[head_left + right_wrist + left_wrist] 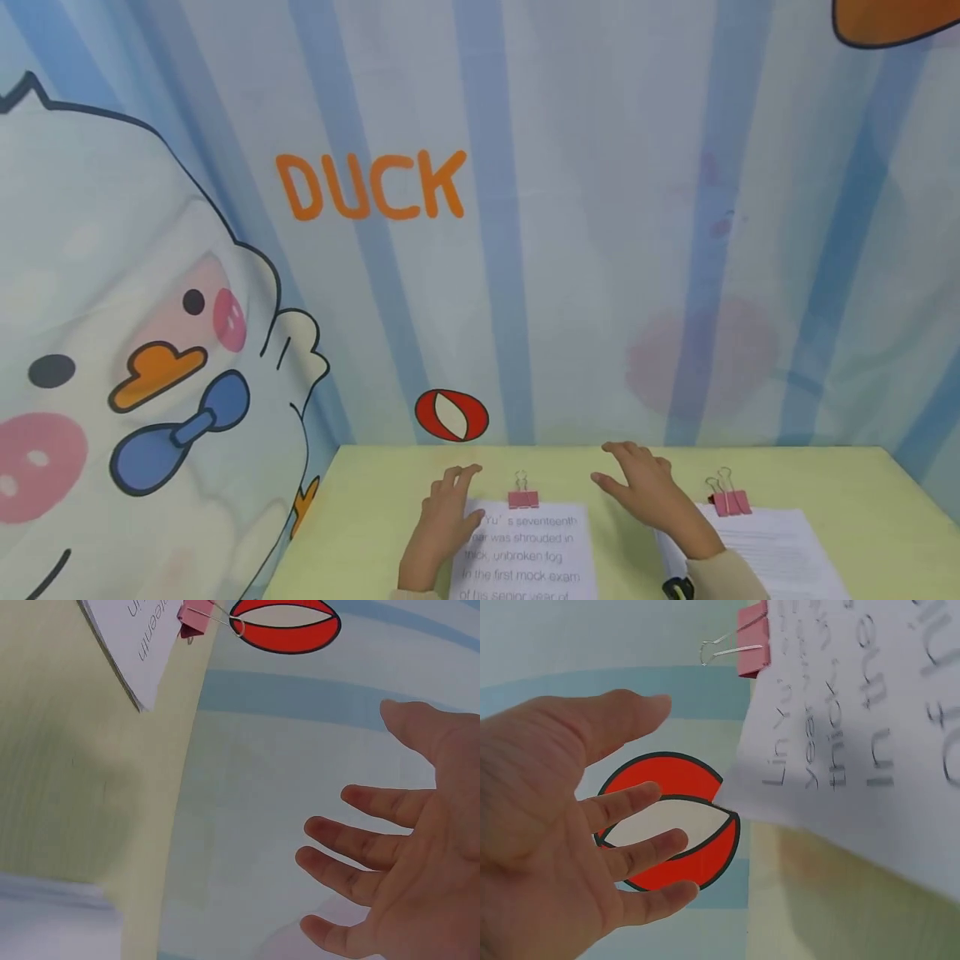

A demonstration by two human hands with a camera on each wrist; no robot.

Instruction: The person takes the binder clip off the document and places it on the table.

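- The backdrop [600, 208], a striped blue cloth printed with a cartoon duck and the word DUCK, rises behind the far edge of the bench, beyond both hands.
- The bench [825, 483] is pale yellow-green and carries everything else.
- The printed sheets [525, 550] lie with their long axis running from the person towards the backdrop. Their left edge is just beside, perhaps touching, the left hand; the right hand is near but apart, to the other side.
- A second paper stack [780, 550] lies just outside the right wrist, clipped at its far end by another pink clip [729, 500].
- The left hand [442, 512] rests on the bench with a spread, relaxed grip, holding nothing.
- The right hand [648, 492] also shows a spread grip, fingers straight, empty, hovering or resting low over bare bench.
- The pink binder clip [522, 497] pinches the far edge of the printed sheets, between the two hands and slightly nearer the left fingertips [467, 473].
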